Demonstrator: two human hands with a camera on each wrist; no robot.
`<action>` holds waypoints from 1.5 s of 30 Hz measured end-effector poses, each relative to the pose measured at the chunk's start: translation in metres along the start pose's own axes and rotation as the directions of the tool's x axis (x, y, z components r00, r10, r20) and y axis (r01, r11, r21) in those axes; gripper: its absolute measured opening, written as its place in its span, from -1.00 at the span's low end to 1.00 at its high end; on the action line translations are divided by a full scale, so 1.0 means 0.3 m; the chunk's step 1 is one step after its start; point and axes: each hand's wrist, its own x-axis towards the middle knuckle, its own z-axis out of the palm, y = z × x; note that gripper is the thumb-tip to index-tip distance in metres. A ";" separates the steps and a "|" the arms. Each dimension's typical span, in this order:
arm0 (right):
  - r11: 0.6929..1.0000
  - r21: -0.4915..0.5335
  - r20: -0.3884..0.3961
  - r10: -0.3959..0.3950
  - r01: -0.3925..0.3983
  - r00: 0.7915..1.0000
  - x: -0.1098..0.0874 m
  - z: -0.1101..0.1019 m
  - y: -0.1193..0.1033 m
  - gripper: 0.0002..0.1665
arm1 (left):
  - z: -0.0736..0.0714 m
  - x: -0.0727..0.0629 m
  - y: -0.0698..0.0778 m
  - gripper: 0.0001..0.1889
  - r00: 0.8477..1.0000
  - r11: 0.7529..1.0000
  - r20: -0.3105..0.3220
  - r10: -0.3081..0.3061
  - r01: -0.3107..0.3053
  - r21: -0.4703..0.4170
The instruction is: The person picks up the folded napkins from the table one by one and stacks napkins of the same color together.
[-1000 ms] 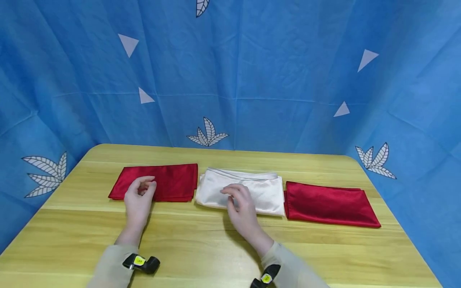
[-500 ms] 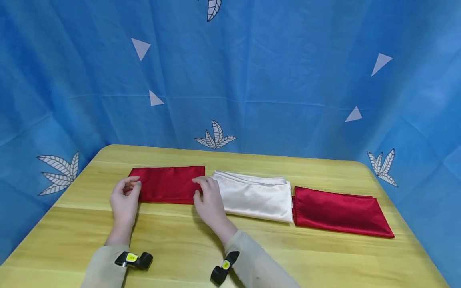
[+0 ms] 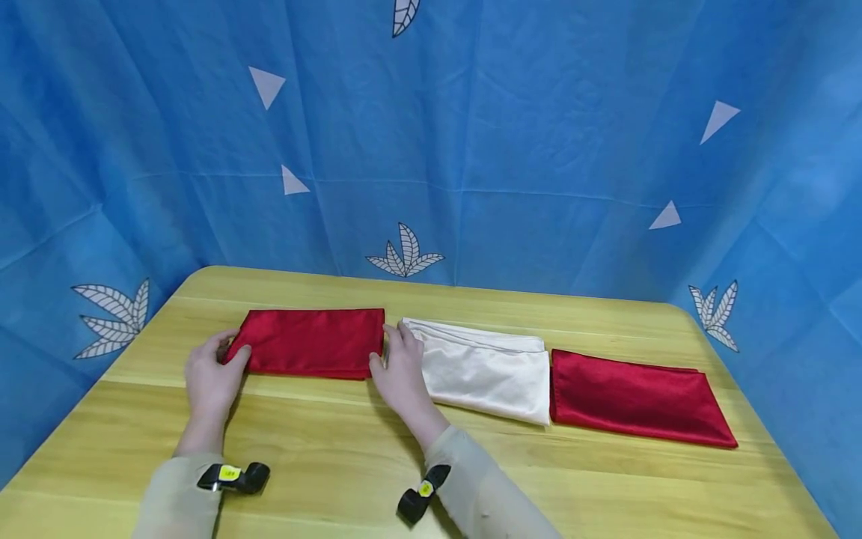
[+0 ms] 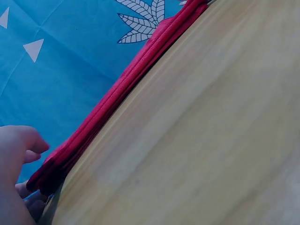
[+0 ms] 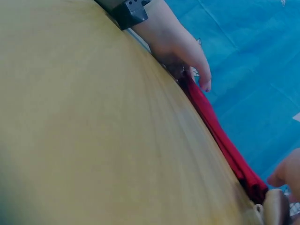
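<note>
A folded red satin cloth (image 3: 313,343) lies flat on the left half of the table, its hemmed near edge turned towards me. My left hand (image 3: 212,374) is at its left end. In the left wrist view, fingers of the left hand (image 4: 11,173) reach below the layered end of the red cloth (image 4: 101,105), while others stay above it. At the opposite end is my right hand (image 3: 402,370), fingers extended along the edge and thumb by the near corner. The right wrist view has the right hand (image 5: 286,180) close around the end of the red cloth (image 5: 220,133).
A folded white satin cloth (image 3: 488,374) lies just right of my right hand, partly covered by it. Beyond that lies a second folded red cloth (image 3: 640,400). The wooden table (image 3: 316,464) ends at a blue patterned curtain (image 3: 512,135).
Both hands have moved left. My right hand has gone from over the white cloth to the left red cloth's right end; my left hand has come down to its left end.
</note>
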 end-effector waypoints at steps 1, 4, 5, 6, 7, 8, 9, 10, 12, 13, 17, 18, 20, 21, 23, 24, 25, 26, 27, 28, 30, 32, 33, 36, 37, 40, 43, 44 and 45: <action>1.000 -0.009 0.007 0.009 -0.009 1.000 0.003 -0.001 -0.002 -0.42 | -0.002 0.002 -0.002 -0.59 0.999 1.000 0.027 0.017 -0.017 0.020; 0.999 -0.042 0.029 0.033 -0.032 0.999 0.011 -0.004 -0.008 -0.40 | -0.006 0.008 -0.004 -0.55 0.994 0.995 0.093 0.049 -0.056 0.083; 0.998 -0.056 0.038 0.039 -0.037 0.998 0.013 -0.005 -0.010 -0.39 | -0.007 0.009 -0.005 -0.54 0.992 0.992 0.112 0.058 -0.070 0.104; 0.997 -0.071 0.047 0.042 -0.039 0.998 0.016 -0.005 -0.011 -0.39 | -0.008 0.010 -0.005 -0.53 0.989 0.989 0.131 0.066 -0.082 0.126; 0.995 -0.086 0.058 0.048 -0.043 0.997 0.019 -0.006 -0.013 -0.38 | -0.009 0.011 -0.006 -0.53 0.986 0.985 0.150 0.075 -0.097 0.146; 0.994 -0.098 0.071 0.052 -0.045 0.996 0.021 -0.006 -0.014 -0.37 | -0.009 0.011 -0.006 -0.53 0.983 0.981 0.165 0.084 -0.111 0.160; 0.993 -0.108 0.085 0.055 -0.046 0.995 0.023 -0.007 -0.016 -0.37 | -0.009 0.012 -0.007 -0.53 0.980 0.977 0.179 0.093 -0.124 0.172; 0.992 -0.120 0.101 0.059 -0.047 0.993 0.025 -0.008 -0.018 -0.36 | -0.009 0.012 -0.009 -0.54 0.977 0.974 0.189 0.103 -0.137 0.180; 0.989 -0.136 0.127 0.070 -0.053 0.989 0.028 -0.008 -0.021 -0.34 | -0.008 0.012 -0.013 -0.59 0.972 0.970 0.204 0.119 -0.158 0.187; 0.988 -0.144 0.139 0.076 -0.056 0.987 0.029 -0.009 -0.023 -0.33 | -0.008 0.012 -0.014 -0.61 0.969 0.968 0.211 0.126 -0.166 0.187; 0.980 -0.194 0.165 0.075 -0.042 0.984 0.034 -0.005 -0.024 -0.29 | -0.008 0.010 -0.018 -0.68 0.966 0.970 0.230 0.122 -0.165 0.179; 0.978 -0.205 0.171 0.076 -0.040 0.982 0.037 -0.003 -0.022 -0.28 | -0.008 0.009 -0.018 -0.68 0.965 0.972 0.235 0.113 -0.156 0.175; 0.974 -0.222 0.183 0.075 -0.033 0.980 0.041 0.000 -0.019 -0.27 | -0.008 0.006 -0.015 -0.68 0.963 0.977 0.253 0.091 -0.136 0.163; 0.972 -0.232 0.190 0.074 -0.028 0.979 0.043 0.000 -0.018 -0.26 | -0.008 0.005 -0.013 -0.68 0.962 0.979 0.259 0.083 -0.128 0.159; 0.968 -0.252 0.205 0.072 -0.018 0.976 0.047 0.000 -0.020 -0.24 | -0.008 0.002 -0.009 -0.69 0.961 0.984 0.270 0.065 -0.107 0.145; 0.965 -0.261 0.211 0.066 -0.009 0.975 0.048 -0.001 -0.021 -0.23 | -0.007 0.001 -0.006 -0.69 0.960 0.985 0.275 0.057 -0.099 0.141; 0.963 -0.271 0.214 0.059 0.001 0.975 0.050 -0.004 -0.024 -0.22 | -0.008 0.000 -0.004 -0.69 0.959 0.986 0.277 0.051 -0.092 0.136; 0.960 -0.281 0.218 0.056 0.007 0.974 0.051 -0.006 -0.027 -0.21 | -0.007 -0.001 -0.003 -0.69 0.960 0.987 0.276 0.050 -0.091 0.136; 0.956 -0.292 0.221 0.054 0.013 0.974 0.053 -0.007 -0.030 -0.19 | -0.007 -0.001 -0.002 -0.70 0.960 0.986 0.275 0.051 -0.092 0.137; 0.954 -0.299 0.224 0.056 0.013 0.973 0.055 -0.009 -0.033 -0.17 | -0.007 -0.002 0.000 -0.70 0.960 0.986 0.275 0.051 -0.091 0.137; 0.951 -0.309 0.230 0.070 0.004 0.971 0.060 -0.009 -0.037 -0.14 | -0.005 -0.005 0.002 -0.70 0.960 0.986 0.275 0.051 -0.092 0.139; 0.949 -0.316 0.241 0.091 -0.010 0.966 0.065 -0.008 -0.039 -0.13 | -0.004 -0.007 0.004 -0.71 0.960 0.985 0.274 0.051 -0.094 0.144; 0.946 -0.323 0.247 0.094 -0.010 0.964 0.068 -0.008 -0.039 -0.13 | -0.004 -0.008 0.006 -0.71 0.960 0.985 0.275 0.053 -0.095 0.144; 0.942 -0.335 0.272 0.081 0.016 0.959 0.076 -0.007 -0.037 -0.18 | -0.005 -0.010 0.009 -0.72 0.960 0.985 0.273 0.057 -0.099 0.142; 0.941 -0.338 0.282 0.067 0.033 0.957 0.078 -0.007 -0.037 -0.21 | -0.005 -0.011 0.010 -0.72 0.960 0.985 0.273 0.060 -0.101 0.140; 0.936 -0.339 0.316 0.017 0.096 0.949 0.082 -0.011 -0.035 -0.33 | -0.006 -0.011 0.010 -0.72 0.959 0.984 0.275 0.068 -0.109 0.137; 0.943 -0.301 0.350 -0.031 0.144 0.936 0.083 -0.016 -0.030 -0.48 | -0.005 -0.010 0.009 -0.72 0.959 0.984 0.275 0.071 -0.112 0.139; 0.947 -0.282 0.358 -0.043 0.152 0.933 0.083 -0.016 -0.028 -0.52 | -0.004 -0.009 0.008 -0.72 0.959 0.984 0.277 0.069 -0.110 0.137; 0.954 -0.257 0.365 -0.054 0.156 0.930 0.083 -0.016 -0.025 -0.56 | -0.004 -0.008 0.008 -0.71 0.959 0.986 0.277 0.062 -0.102 0.133</action>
